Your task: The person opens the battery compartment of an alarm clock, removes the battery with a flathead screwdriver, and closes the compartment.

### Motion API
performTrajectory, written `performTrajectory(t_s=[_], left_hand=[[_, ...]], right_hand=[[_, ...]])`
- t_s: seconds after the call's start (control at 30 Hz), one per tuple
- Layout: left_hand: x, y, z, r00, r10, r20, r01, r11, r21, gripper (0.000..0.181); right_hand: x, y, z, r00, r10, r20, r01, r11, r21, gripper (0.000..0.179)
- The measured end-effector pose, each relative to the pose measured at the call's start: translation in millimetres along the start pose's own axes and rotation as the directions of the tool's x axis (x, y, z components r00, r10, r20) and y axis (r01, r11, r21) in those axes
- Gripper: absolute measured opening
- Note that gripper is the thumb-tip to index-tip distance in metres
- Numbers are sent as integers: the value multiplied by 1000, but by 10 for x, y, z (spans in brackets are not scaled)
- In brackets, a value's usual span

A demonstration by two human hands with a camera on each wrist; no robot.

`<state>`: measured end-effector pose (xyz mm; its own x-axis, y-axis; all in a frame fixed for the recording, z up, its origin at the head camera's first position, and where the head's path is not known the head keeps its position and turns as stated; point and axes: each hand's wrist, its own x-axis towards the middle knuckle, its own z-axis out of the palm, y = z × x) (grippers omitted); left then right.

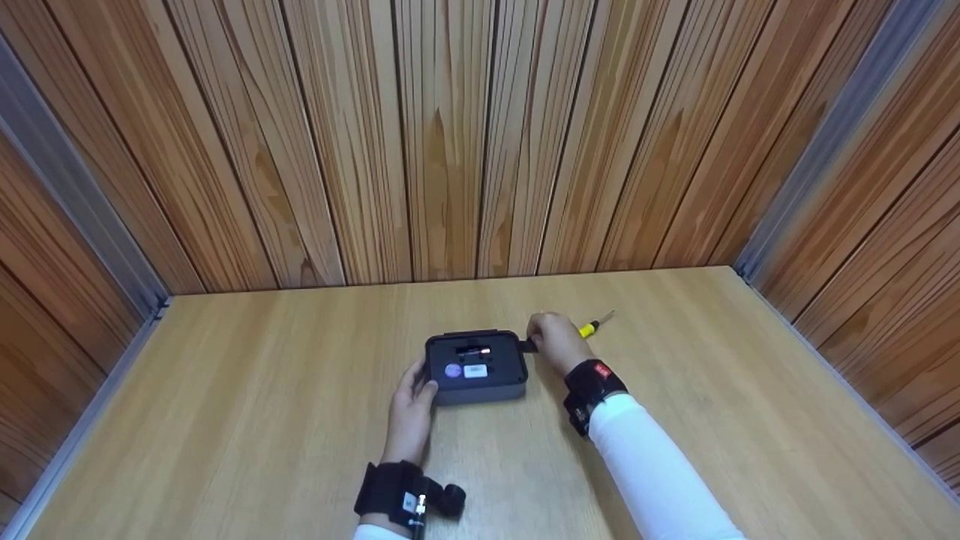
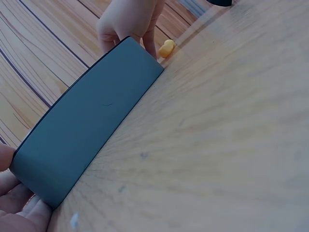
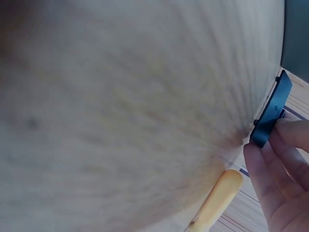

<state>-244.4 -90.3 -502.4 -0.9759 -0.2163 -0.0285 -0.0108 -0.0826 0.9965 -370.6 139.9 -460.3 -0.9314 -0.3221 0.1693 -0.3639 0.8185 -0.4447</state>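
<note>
A dark box-shaped device [image 1: 504,364] lies on the table with its back facing up. In a small uncovered battery slot sits a battery [image 1: 474,351], above a round sticker and a white label. My left hand [image 1: 410,412] grips the device's left end, thumb at the near corner and fingers along the side. By the right end, my right hand [image 1: 556,339] pinches a small black battery cover [image 3: 274,108] between thumb and fingers. The left wrist view shows the device's smooth side wall [image 2: 91,121] between both hands.
A yellow-handled screwdriver [image 1: 589,328] lies just beyond my right hand, its shaft pointing away to the right. The wooden table [image 1: 262,412] meets plank walls [image 1: 442,150] at the back and sides, with metal posts in the corners.
</note>
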Motion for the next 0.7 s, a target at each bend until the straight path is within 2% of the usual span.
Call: performTrajectory(t_s=[0.3, 0.5, 0.6, 0.7], left_hand=[[-8, 5, 5, 1000, 24, 0, -24, 1000, -9, 54], [-11, 9, 15, 999, 33, 0, -33, 999, -21, 54], [-4, 16, 24, 999, 34, 1, -34, 999, -24, 54], [2, 21, 34, 1000, 29, 3, -29, 999, -28, 54]], right_hand=[[-16, 12, -22, 999, -1, 34, 1, 1000, 2, 15], [-17, 53, -134, 999, -13, 41, 13, 1000, -12, 17], [-27, 87, -229, 997, 34, 69, -33, 999, -20, 20], [-49, 130, -314, 987, 110, 120, -108, 994, -27, 26]])
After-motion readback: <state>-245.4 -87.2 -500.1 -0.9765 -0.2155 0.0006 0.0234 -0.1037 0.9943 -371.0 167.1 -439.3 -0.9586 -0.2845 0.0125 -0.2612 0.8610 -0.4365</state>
